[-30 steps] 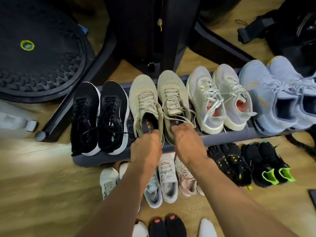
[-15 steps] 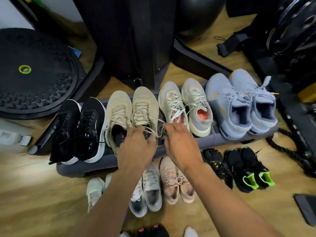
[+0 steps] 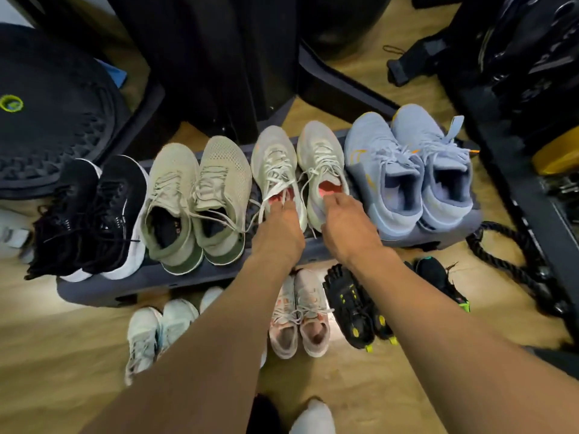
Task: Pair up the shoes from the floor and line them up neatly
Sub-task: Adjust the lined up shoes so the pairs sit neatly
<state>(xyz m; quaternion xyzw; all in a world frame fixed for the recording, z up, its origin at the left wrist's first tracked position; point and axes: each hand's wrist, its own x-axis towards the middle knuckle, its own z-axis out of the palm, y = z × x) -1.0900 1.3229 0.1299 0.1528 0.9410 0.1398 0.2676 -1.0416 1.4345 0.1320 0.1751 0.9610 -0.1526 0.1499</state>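
On the step [image 3: 125, 286], the left hand [image 3: 279, 233] grips a white shoe [image 3: 274, 158] by its heel at twelve o'clock. The right hand [image 3: 347, 227] grips its mate [image 3: 322, 151] at one o'clock.

Both bare forearms enter from the bottom edge and converge on frame centre, one from lower left, one from lower right. Left hand [image 3: 277, 228]: back up, fingers bent down at the knuckles, tips out of sight. Right hand [image 3: 346, 228]: just beside it, not touching, back up, fingers [image 3: 333, 202] curled forward. Grip unclear on both.
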